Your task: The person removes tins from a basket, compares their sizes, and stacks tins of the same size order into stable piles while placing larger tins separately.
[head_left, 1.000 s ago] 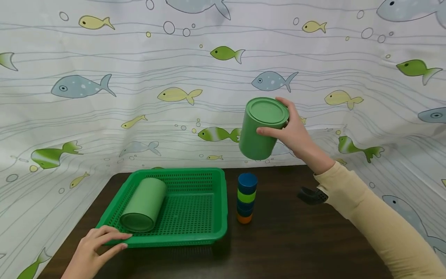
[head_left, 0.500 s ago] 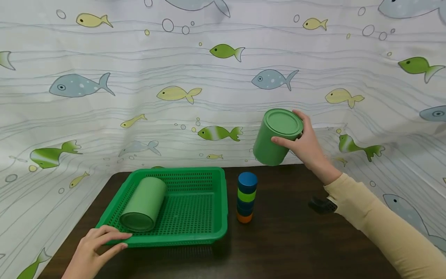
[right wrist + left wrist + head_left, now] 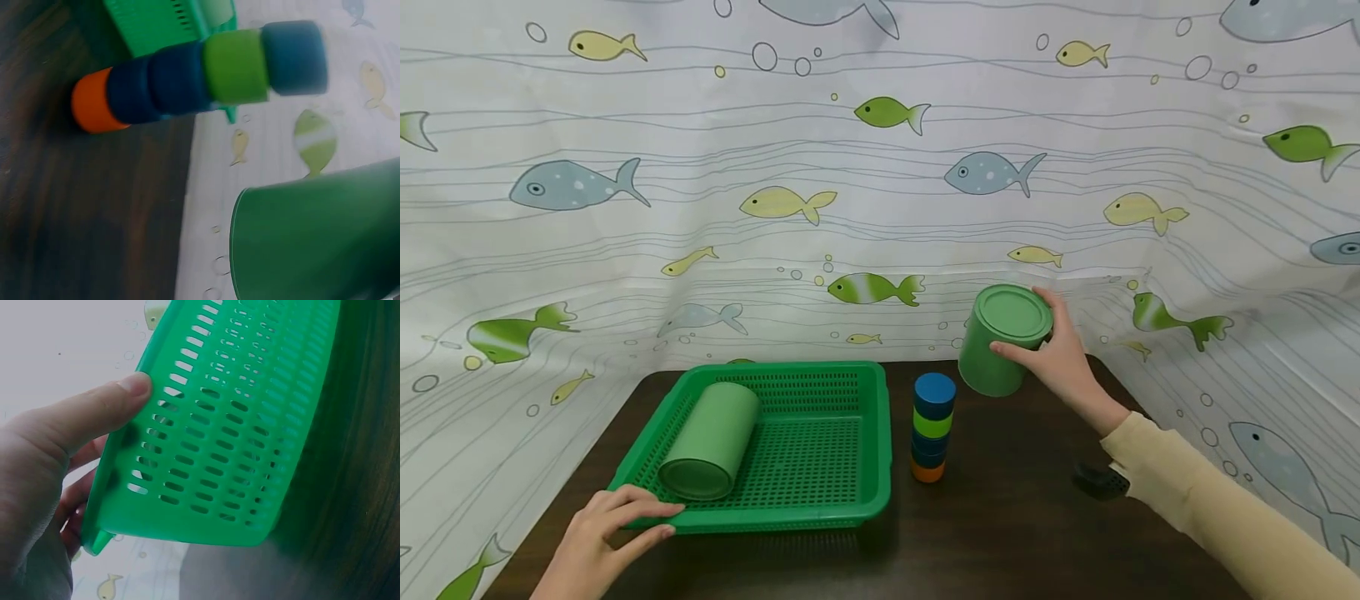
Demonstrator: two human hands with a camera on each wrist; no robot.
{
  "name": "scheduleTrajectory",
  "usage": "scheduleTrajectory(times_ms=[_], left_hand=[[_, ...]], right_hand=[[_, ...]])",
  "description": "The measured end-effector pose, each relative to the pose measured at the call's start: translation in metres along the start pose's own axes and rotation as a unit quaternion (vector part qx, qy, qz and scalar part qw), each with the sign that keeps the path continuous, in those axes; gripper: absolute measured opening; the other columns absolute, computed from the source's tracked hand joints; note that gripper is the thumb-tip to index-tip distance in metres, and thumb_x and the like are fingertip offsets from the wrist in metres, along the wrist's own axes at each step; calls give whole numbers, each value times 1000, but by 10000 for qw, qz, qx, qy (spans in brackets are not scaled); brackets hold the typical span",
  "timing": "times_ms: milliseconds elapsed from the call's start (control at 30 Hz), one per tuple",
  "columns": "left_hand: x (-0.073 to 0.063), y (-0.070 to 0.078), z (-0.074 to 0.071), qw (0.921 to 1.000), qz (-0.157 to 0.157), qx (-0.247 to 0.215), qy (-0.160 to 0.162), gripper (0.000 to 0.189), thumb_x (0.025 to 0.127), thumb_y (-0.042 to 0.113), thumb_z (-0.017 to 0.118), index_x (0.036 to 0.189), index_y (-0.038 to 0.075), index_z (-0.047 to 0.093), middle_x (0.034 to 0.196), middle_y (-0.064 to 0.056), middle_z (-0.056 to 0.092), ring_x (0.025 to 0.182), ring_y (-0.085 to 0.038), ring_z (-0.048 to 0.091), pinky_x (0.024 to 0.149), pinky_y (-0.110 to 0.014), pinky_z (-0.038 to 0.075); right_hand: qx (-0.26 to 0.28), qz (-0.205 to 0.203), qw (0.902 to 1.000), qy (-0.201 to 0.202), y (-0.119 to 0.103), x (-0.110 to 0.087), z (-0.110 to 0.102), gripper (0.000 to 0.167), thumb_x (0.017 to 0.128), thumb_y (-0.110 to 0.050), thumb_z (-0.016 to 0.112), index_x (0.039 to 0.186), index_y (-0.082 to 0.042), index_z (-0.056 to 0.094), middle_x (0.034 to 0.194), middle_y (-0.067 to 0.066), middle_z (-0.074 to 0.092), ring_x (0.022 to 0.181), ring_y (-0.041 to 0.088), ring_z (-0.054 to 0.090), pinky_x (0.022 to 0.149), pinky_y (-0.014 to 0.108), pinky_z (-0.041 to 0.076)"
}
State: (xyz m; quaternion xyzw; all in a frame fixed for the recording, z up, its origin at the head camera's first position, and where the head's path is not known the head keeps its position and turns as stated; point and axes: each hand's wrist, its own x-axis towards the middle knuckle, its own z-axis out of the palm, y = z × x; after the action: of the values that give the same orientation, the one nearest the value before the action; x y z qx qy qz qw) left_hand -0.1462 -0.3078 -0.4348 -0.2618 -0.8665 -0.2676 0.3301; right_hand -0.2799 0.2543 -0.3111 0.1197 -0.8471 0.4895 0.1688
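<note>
My right hand (image 3: 1060,358) grips a green cylindrical canister (image 3: 992,367) near its top end, thumb on the near side and fingers at the far side. The canister is tilted and held up over the back of the table, right of a stack of coloured cups (image 3: 932,427). In the right wrist view the canister (image 3: 319,237) fills the lower right corner, and the hand is out of sight. At the near left corner of a green plastic basket (image 3: 775,517), my left hand (image 3: 606,537) pinches the rim. A second green canister (image 3: 711,437) lies on its side inside the basket's left part.
The stack, blue, lime and orange, stands upright on the dark table (image 3: 1000,533) just right of the basket. Behind and beside the table hangs a white fish-print curtain (image 3: 790,242). A black wrist device (image 3: 1101,482) is by the right sleeve.
My right hand has carried the canister to the right and down, closer to the table. The left hand, the basket and the cup stack have stayed in place.
</note>
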Motion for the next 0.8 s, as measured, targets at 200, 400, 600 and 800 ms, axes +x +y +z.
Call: scheduleTrajectory(times_ms=[200,400,600,800], left_hand=[[-1,0,0,10000,-38,25,23,58,51,-6,86,100,25,77,92,22,60,81,7,39,67,-14,28],[0,-2,1,9999,-39,-9,101,59,50,-6,87,100,25,77,91,20,60,80,6,40,69,-15,29],[-1,-3,1,9999,-101,-21,88,58,50,-4,87,99,26,77,90,20,60,80,5,41,69,-15,28],[0,-2,1,9999,-92,23,50,59,50,-6,87,99,25,77,91,20,60,81,6,41,70,-14,29]], right_hand=[[-332,171,9992,-127,22,-9,0,104,85,-35,79,159,-20,9,151,22,36,133,43,45,100,62,45],[-660,244,9974,-142,38,-13,-1,104,83,-40,80,159,-21,11,147,23,42,130,44,48,98,62,45],[-766,254,9963,-289,53,-17,-1,103,83,-40,80,158,-20,13,145,23,44,128,43,51,95,61,49],[-843,368,9946,-483,65,-23,1,104,82,-41,80,159,-22,13,145,23,46,127,44,52,92,60,51]])
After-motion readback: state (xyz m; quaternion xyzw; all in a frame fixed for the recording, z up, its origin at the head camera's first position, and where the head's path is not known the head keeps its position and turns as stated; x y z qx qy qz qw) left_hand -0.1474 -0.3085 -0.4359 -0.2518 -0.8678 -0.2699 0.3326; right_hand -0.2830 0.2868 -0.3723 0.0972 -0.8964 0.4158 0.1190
